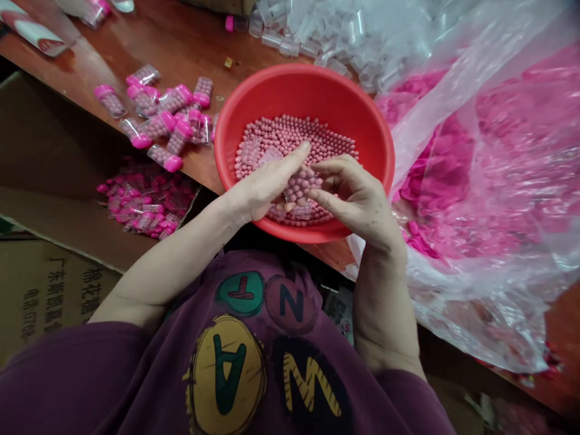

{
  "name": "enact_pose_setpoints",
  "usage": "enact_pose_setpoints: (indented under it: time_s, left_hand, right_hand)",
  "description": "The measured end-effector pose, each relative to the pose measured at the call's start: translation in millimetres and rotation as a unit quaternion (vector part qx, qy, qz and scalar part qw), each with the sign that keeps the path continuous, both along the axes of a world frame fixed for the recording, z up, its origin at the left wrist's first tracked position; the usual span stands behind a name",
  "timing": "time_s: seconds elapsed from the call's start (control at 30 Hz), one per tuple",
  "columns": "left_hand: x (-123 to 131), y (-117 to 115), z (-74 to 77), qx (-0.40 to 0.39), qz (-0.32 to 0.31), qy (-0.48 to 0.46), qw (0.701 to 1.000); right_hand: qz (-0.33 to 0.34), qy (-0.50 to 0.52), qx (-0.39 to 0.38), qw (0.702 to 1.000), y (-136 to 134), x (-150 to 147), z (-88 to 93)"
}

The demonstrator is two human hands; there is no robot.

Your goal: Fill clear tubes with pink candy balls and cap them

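Over the red bowl (371, 121), my left hand (267, 184) is closed around a small clear jar (299, 186) filled with pink beads, its thumb raised along the side. My right hand (362, 196) is curled at the jar's right end, with thumb and forefinger touching it. No cap shows on this jar, though the hands cover part of it. Loose pink beads (294, 133) fill the bottom of the bowl, and a few clear jars (249, 152) lie among them.
Several filled jars with pink caps (167, 124) lie left of the bowl. Below them, an open cardboard box (58, 211) holds more. Clear tubes (312, 48) are heaped behind the bowl. A plastic bag of pink caps (493, 157) spreads across the table (181, 36) at right.
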State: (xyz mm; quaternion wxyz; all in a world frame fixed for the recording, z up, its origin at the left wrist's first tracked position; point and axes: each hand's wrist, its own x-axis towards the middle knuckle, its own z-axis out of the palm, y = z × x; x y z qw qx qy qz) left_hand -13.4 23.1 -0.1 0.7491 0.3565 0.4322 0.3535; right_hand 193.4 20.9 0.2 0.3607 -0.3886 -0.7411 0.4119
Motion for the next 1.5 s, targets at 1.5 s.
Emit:
enact_pose_setpoints:
  time_s: [1.5]
  left_hand:
    - [-8.7,-14.5,19.1,0.038,0.123,0.026,0.991]
  right_hand:
    - [-0.524,-0.139,0.013,0.84,-11.3,173.4,-70.1]
